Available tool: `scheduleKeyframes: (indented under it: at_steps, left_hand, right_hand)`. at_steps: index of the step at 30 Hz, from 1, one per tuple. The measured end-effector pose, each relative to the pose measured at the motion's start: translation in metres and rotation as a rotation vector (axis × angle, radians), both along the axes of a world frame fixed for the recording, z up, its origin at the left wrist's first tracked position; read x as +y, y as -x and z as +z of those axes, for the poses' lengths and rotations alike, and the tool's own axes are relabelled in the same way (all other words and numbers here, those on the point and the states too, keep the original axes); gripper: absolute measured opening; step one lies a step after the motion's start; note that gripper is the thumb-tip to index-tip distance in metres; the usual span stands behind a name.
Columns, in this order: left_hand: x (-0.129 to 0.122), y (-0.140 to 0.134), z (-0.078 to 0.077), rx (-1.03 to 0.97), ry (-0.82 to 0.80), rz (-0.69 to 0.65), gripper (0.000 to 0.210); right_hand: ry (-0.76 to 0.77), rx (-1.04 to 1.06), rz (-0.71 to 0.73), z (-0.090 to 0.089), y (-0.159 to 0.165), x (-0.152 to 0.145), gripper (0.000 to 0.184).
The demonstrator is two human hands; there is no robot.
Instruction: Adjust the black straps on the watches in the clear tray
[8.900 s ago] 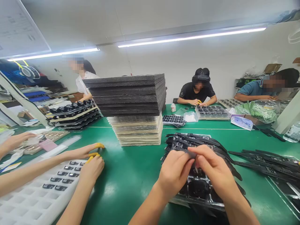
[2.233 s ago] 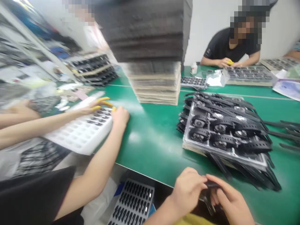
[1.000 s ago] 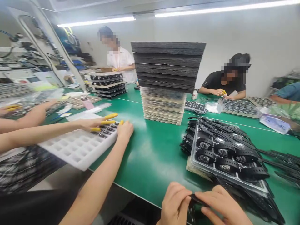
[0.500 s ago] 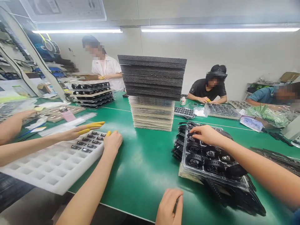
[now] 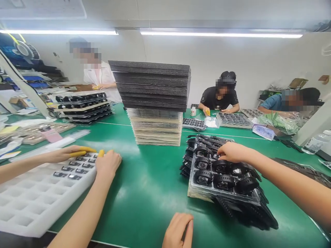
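My right hand [image 5: 231,152] reaches from the right into a clear plastic tray [image 5: 192,187] of black smartwatches [image 5: 203,178]. Its fingers are bent together and pinch a smartwatch in the upper middle of the tray, mostly hidden by them. The watches have looped, perforated black straps, and several show their backs. Beneath the tray are further trays, with black straps hanging out at the sides. Low in the middle, my left hand [image 5: 178,230] is curled by the table's front edge, thumb against the fingers; what it holds, if anything, is hidden.
At left, a co-worker's hands [image 5: 108,163] with yellow finger covers rest at a white foam tray [image 5: 77,198] of small dark parts. A tall stack of black foam sheets [image 5: 152,86] on pale trays [image 5: 157,129] stands ahead. More people work across the green table [image 5: 144,186].
The view has swung right, so most things sit further left. My right hand has moved from the left column of watches to one beside it. My left hand keeps its curled shape.
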State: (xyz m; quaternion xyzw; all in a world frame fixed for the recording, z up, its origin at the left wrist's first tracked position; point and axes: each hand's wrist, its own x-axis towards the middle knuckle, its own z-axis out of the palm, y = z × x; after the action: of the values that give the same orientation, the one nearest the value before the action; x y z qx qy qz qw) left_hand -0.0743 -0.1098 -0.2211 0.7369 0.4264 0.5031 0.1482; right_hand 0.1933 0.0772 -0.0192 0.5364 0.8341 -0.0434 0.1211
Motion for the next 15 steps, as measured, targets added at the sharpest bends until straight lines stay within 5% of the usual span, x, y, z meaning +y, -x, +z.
scheduleKeyframes:
  at_steps: [8,15]
  left_hand:
    - [-0.002,-0.001,0.004,0.084,0.001,0.01,0.015]
    - [-0.001,-0.005,0.008,0.109,-0.052,0.04,0.017]
  right_hand:
    - [0.098,-0.147,-0.046,-0.001,0.013,0.009,0.028]
    - [0.14,-0.018,-0.078,-0.005,0.011,0.01,0.029]
